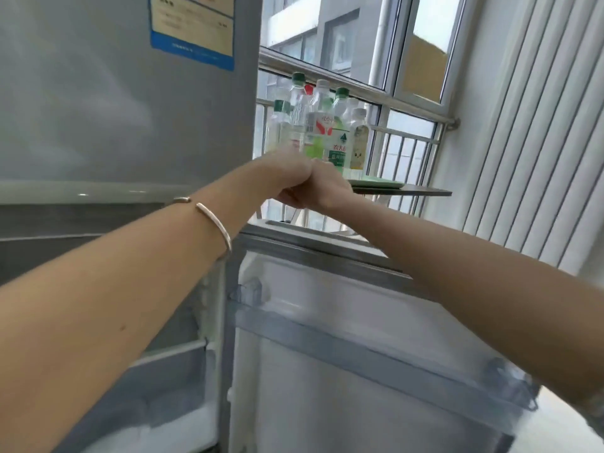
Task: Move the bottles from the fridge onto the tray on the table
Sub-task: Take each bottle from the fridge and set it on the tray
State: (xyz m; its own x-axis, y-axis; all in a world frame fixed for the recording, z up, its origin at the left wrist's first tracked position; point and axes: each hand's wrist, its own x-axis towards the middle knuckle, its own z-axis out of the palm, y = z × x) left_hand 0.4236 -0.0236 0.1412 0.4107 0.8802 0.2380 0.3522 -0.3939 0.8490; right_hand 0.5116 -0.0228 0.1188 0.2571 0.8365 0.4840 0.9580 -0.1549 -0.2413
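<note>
Several clear plastic bottles point(327, 129) with green, white and red caps stand packed together on a pale green tray point(379, 183). The tray lies on a thin dark table point(428, 192) by the window, past the fridge point(114, 99). Both my arms reach over the open lower fridge door point(343, 322). My left hand point(281, 173), with a bracelet on its wrist, and my right hand point(327, 194) meet at the foot of the bottles, backs toward me. Their fingers point away and are hidden, and they cover the bottles' bases. Whether either hand holds a bottle does not show.
The door's inner shelf rail point(376, 358) shows no bottles. The grey upper fridge door carries a blue-edged label point(192, 31). A window with a metal railing point(408, 142) stands behind the table, and white vertical blinds point(523, 142) hang on the right.
</note>
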